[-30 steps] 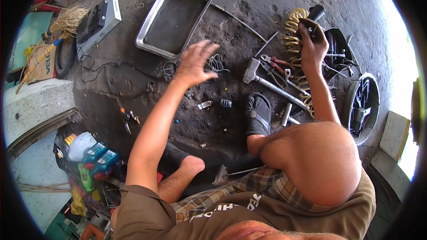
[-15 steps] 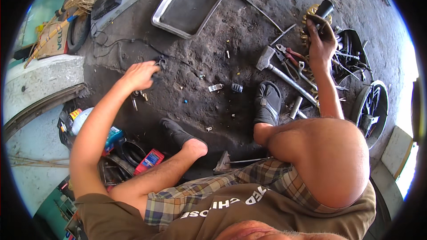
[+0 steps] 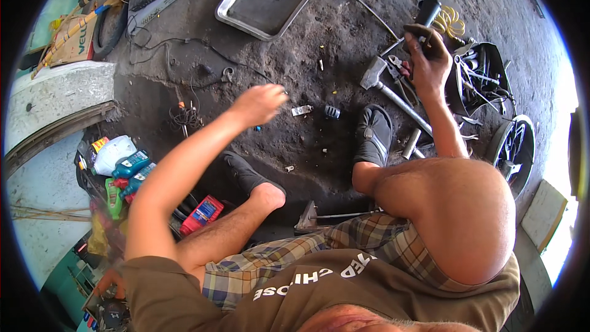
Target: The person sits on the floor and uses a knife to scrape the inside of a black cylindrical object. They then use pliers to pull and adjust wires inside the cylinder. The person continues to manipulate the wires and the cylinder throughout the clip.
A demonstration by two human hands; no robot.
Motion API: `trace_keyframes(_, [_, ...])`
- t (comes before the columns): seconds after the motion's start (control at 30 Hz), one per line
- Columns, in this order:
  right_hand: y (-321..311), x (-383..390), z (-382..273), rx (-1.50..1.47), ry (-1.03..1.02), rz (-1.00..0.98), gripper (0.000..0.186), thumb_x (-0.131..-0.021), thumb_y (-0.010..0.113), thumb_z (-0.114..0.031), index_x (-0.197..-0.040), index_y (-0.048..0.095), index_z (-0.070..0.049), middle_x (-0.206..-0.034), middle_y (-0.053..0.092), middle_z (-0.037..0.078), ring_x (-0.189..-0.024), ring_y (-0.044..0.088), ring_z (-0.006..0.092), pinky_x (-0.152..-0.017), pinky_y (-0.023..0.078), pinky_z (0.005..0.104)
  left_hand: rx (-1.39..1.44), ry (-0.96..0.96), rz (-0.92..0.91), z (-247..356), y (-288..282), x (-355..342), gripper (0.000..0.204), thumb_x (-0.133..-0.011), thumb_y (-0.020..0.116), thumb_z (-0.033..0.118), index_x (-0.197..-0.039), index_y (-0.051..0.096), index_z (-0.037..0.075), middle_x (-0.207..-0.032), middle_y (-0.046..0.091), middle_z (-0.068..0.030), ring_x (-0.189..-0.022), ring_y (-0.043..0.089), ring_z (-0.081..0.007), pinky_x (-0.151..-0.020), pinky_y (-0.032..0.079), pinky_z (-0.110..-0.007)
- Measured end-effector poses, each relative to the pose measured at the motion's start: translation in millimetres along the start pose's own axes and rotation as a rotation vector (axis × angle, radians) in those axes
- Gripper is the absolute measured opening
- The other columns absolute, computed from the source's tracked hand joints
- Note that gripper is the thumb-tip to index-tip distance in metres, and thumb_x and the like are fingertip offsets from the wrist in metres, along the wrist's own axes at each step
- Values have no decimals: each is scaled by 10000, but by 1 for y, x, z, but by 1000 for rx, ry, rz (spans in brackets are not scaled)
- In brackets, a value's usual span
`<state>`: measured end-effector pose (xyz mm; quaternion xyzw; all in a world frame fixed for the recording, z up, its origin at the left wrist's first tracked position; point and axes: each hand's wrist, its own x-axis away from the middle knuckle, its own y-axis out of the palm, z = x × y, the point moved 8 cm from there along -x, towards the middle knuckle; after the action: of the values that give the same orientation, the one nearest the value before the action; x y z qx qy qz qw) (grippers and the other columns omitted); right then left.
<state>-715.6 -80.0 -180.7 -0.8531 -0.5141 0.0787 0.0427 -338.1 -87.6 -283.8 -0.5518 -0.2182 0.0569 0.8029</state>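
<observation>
Gripping dark part [image 3: 420,31] with right hand [image 3: 431,64], far right. Can't tell grip of left hand [image 3: 259,103]: blurred, over floor [image 3: 295,74], centre. At right: bin [image 3: 455,92] of tools [image 3: 482,77], nearer tub [image 3: 532,154] of dark bits [image 3: 519,138]. Far centre: tray [image 3: 264,0].

The right hand [image 3: 431,65] holds a dark, cylinder-ended part [image 3: 428,12].

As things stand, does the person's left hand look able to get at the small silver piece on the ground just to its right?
Probably yes: the left hand is close beside the small silver piece, with nothing visible standing between them, though motion blur hides whether the fingers are free.
</observation>
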Motion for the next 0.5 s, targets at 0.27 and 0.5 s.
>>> trace_keyframes(0.27, [24, 0, -16, 94, -25, -80, 176, -976, 774, -85, -1146, 770, -38, -932, 642, -36, -811, 577, 44, -733, 475, 225, 141, 83, 43, 72, 85, -112, 581, -840, 844, 216, -1370, 604, 224, -1228, 605, -95, -1190, 628, -318, -986, 586, -436])
trace_keyframes(0.5, [-1, 8, -7, 46, 3, -27, 165, -992, 764, -68, -1153, 775, -32, -955, 652, -58, -836, 568, 33, -752, 468, 210, 414, -433, 97, -57, 11, -57, 471, -878, 800, 315, -1271, 627, 123, -1203, 700, -181, -1134, 701, -375, -1006, 574, -468])
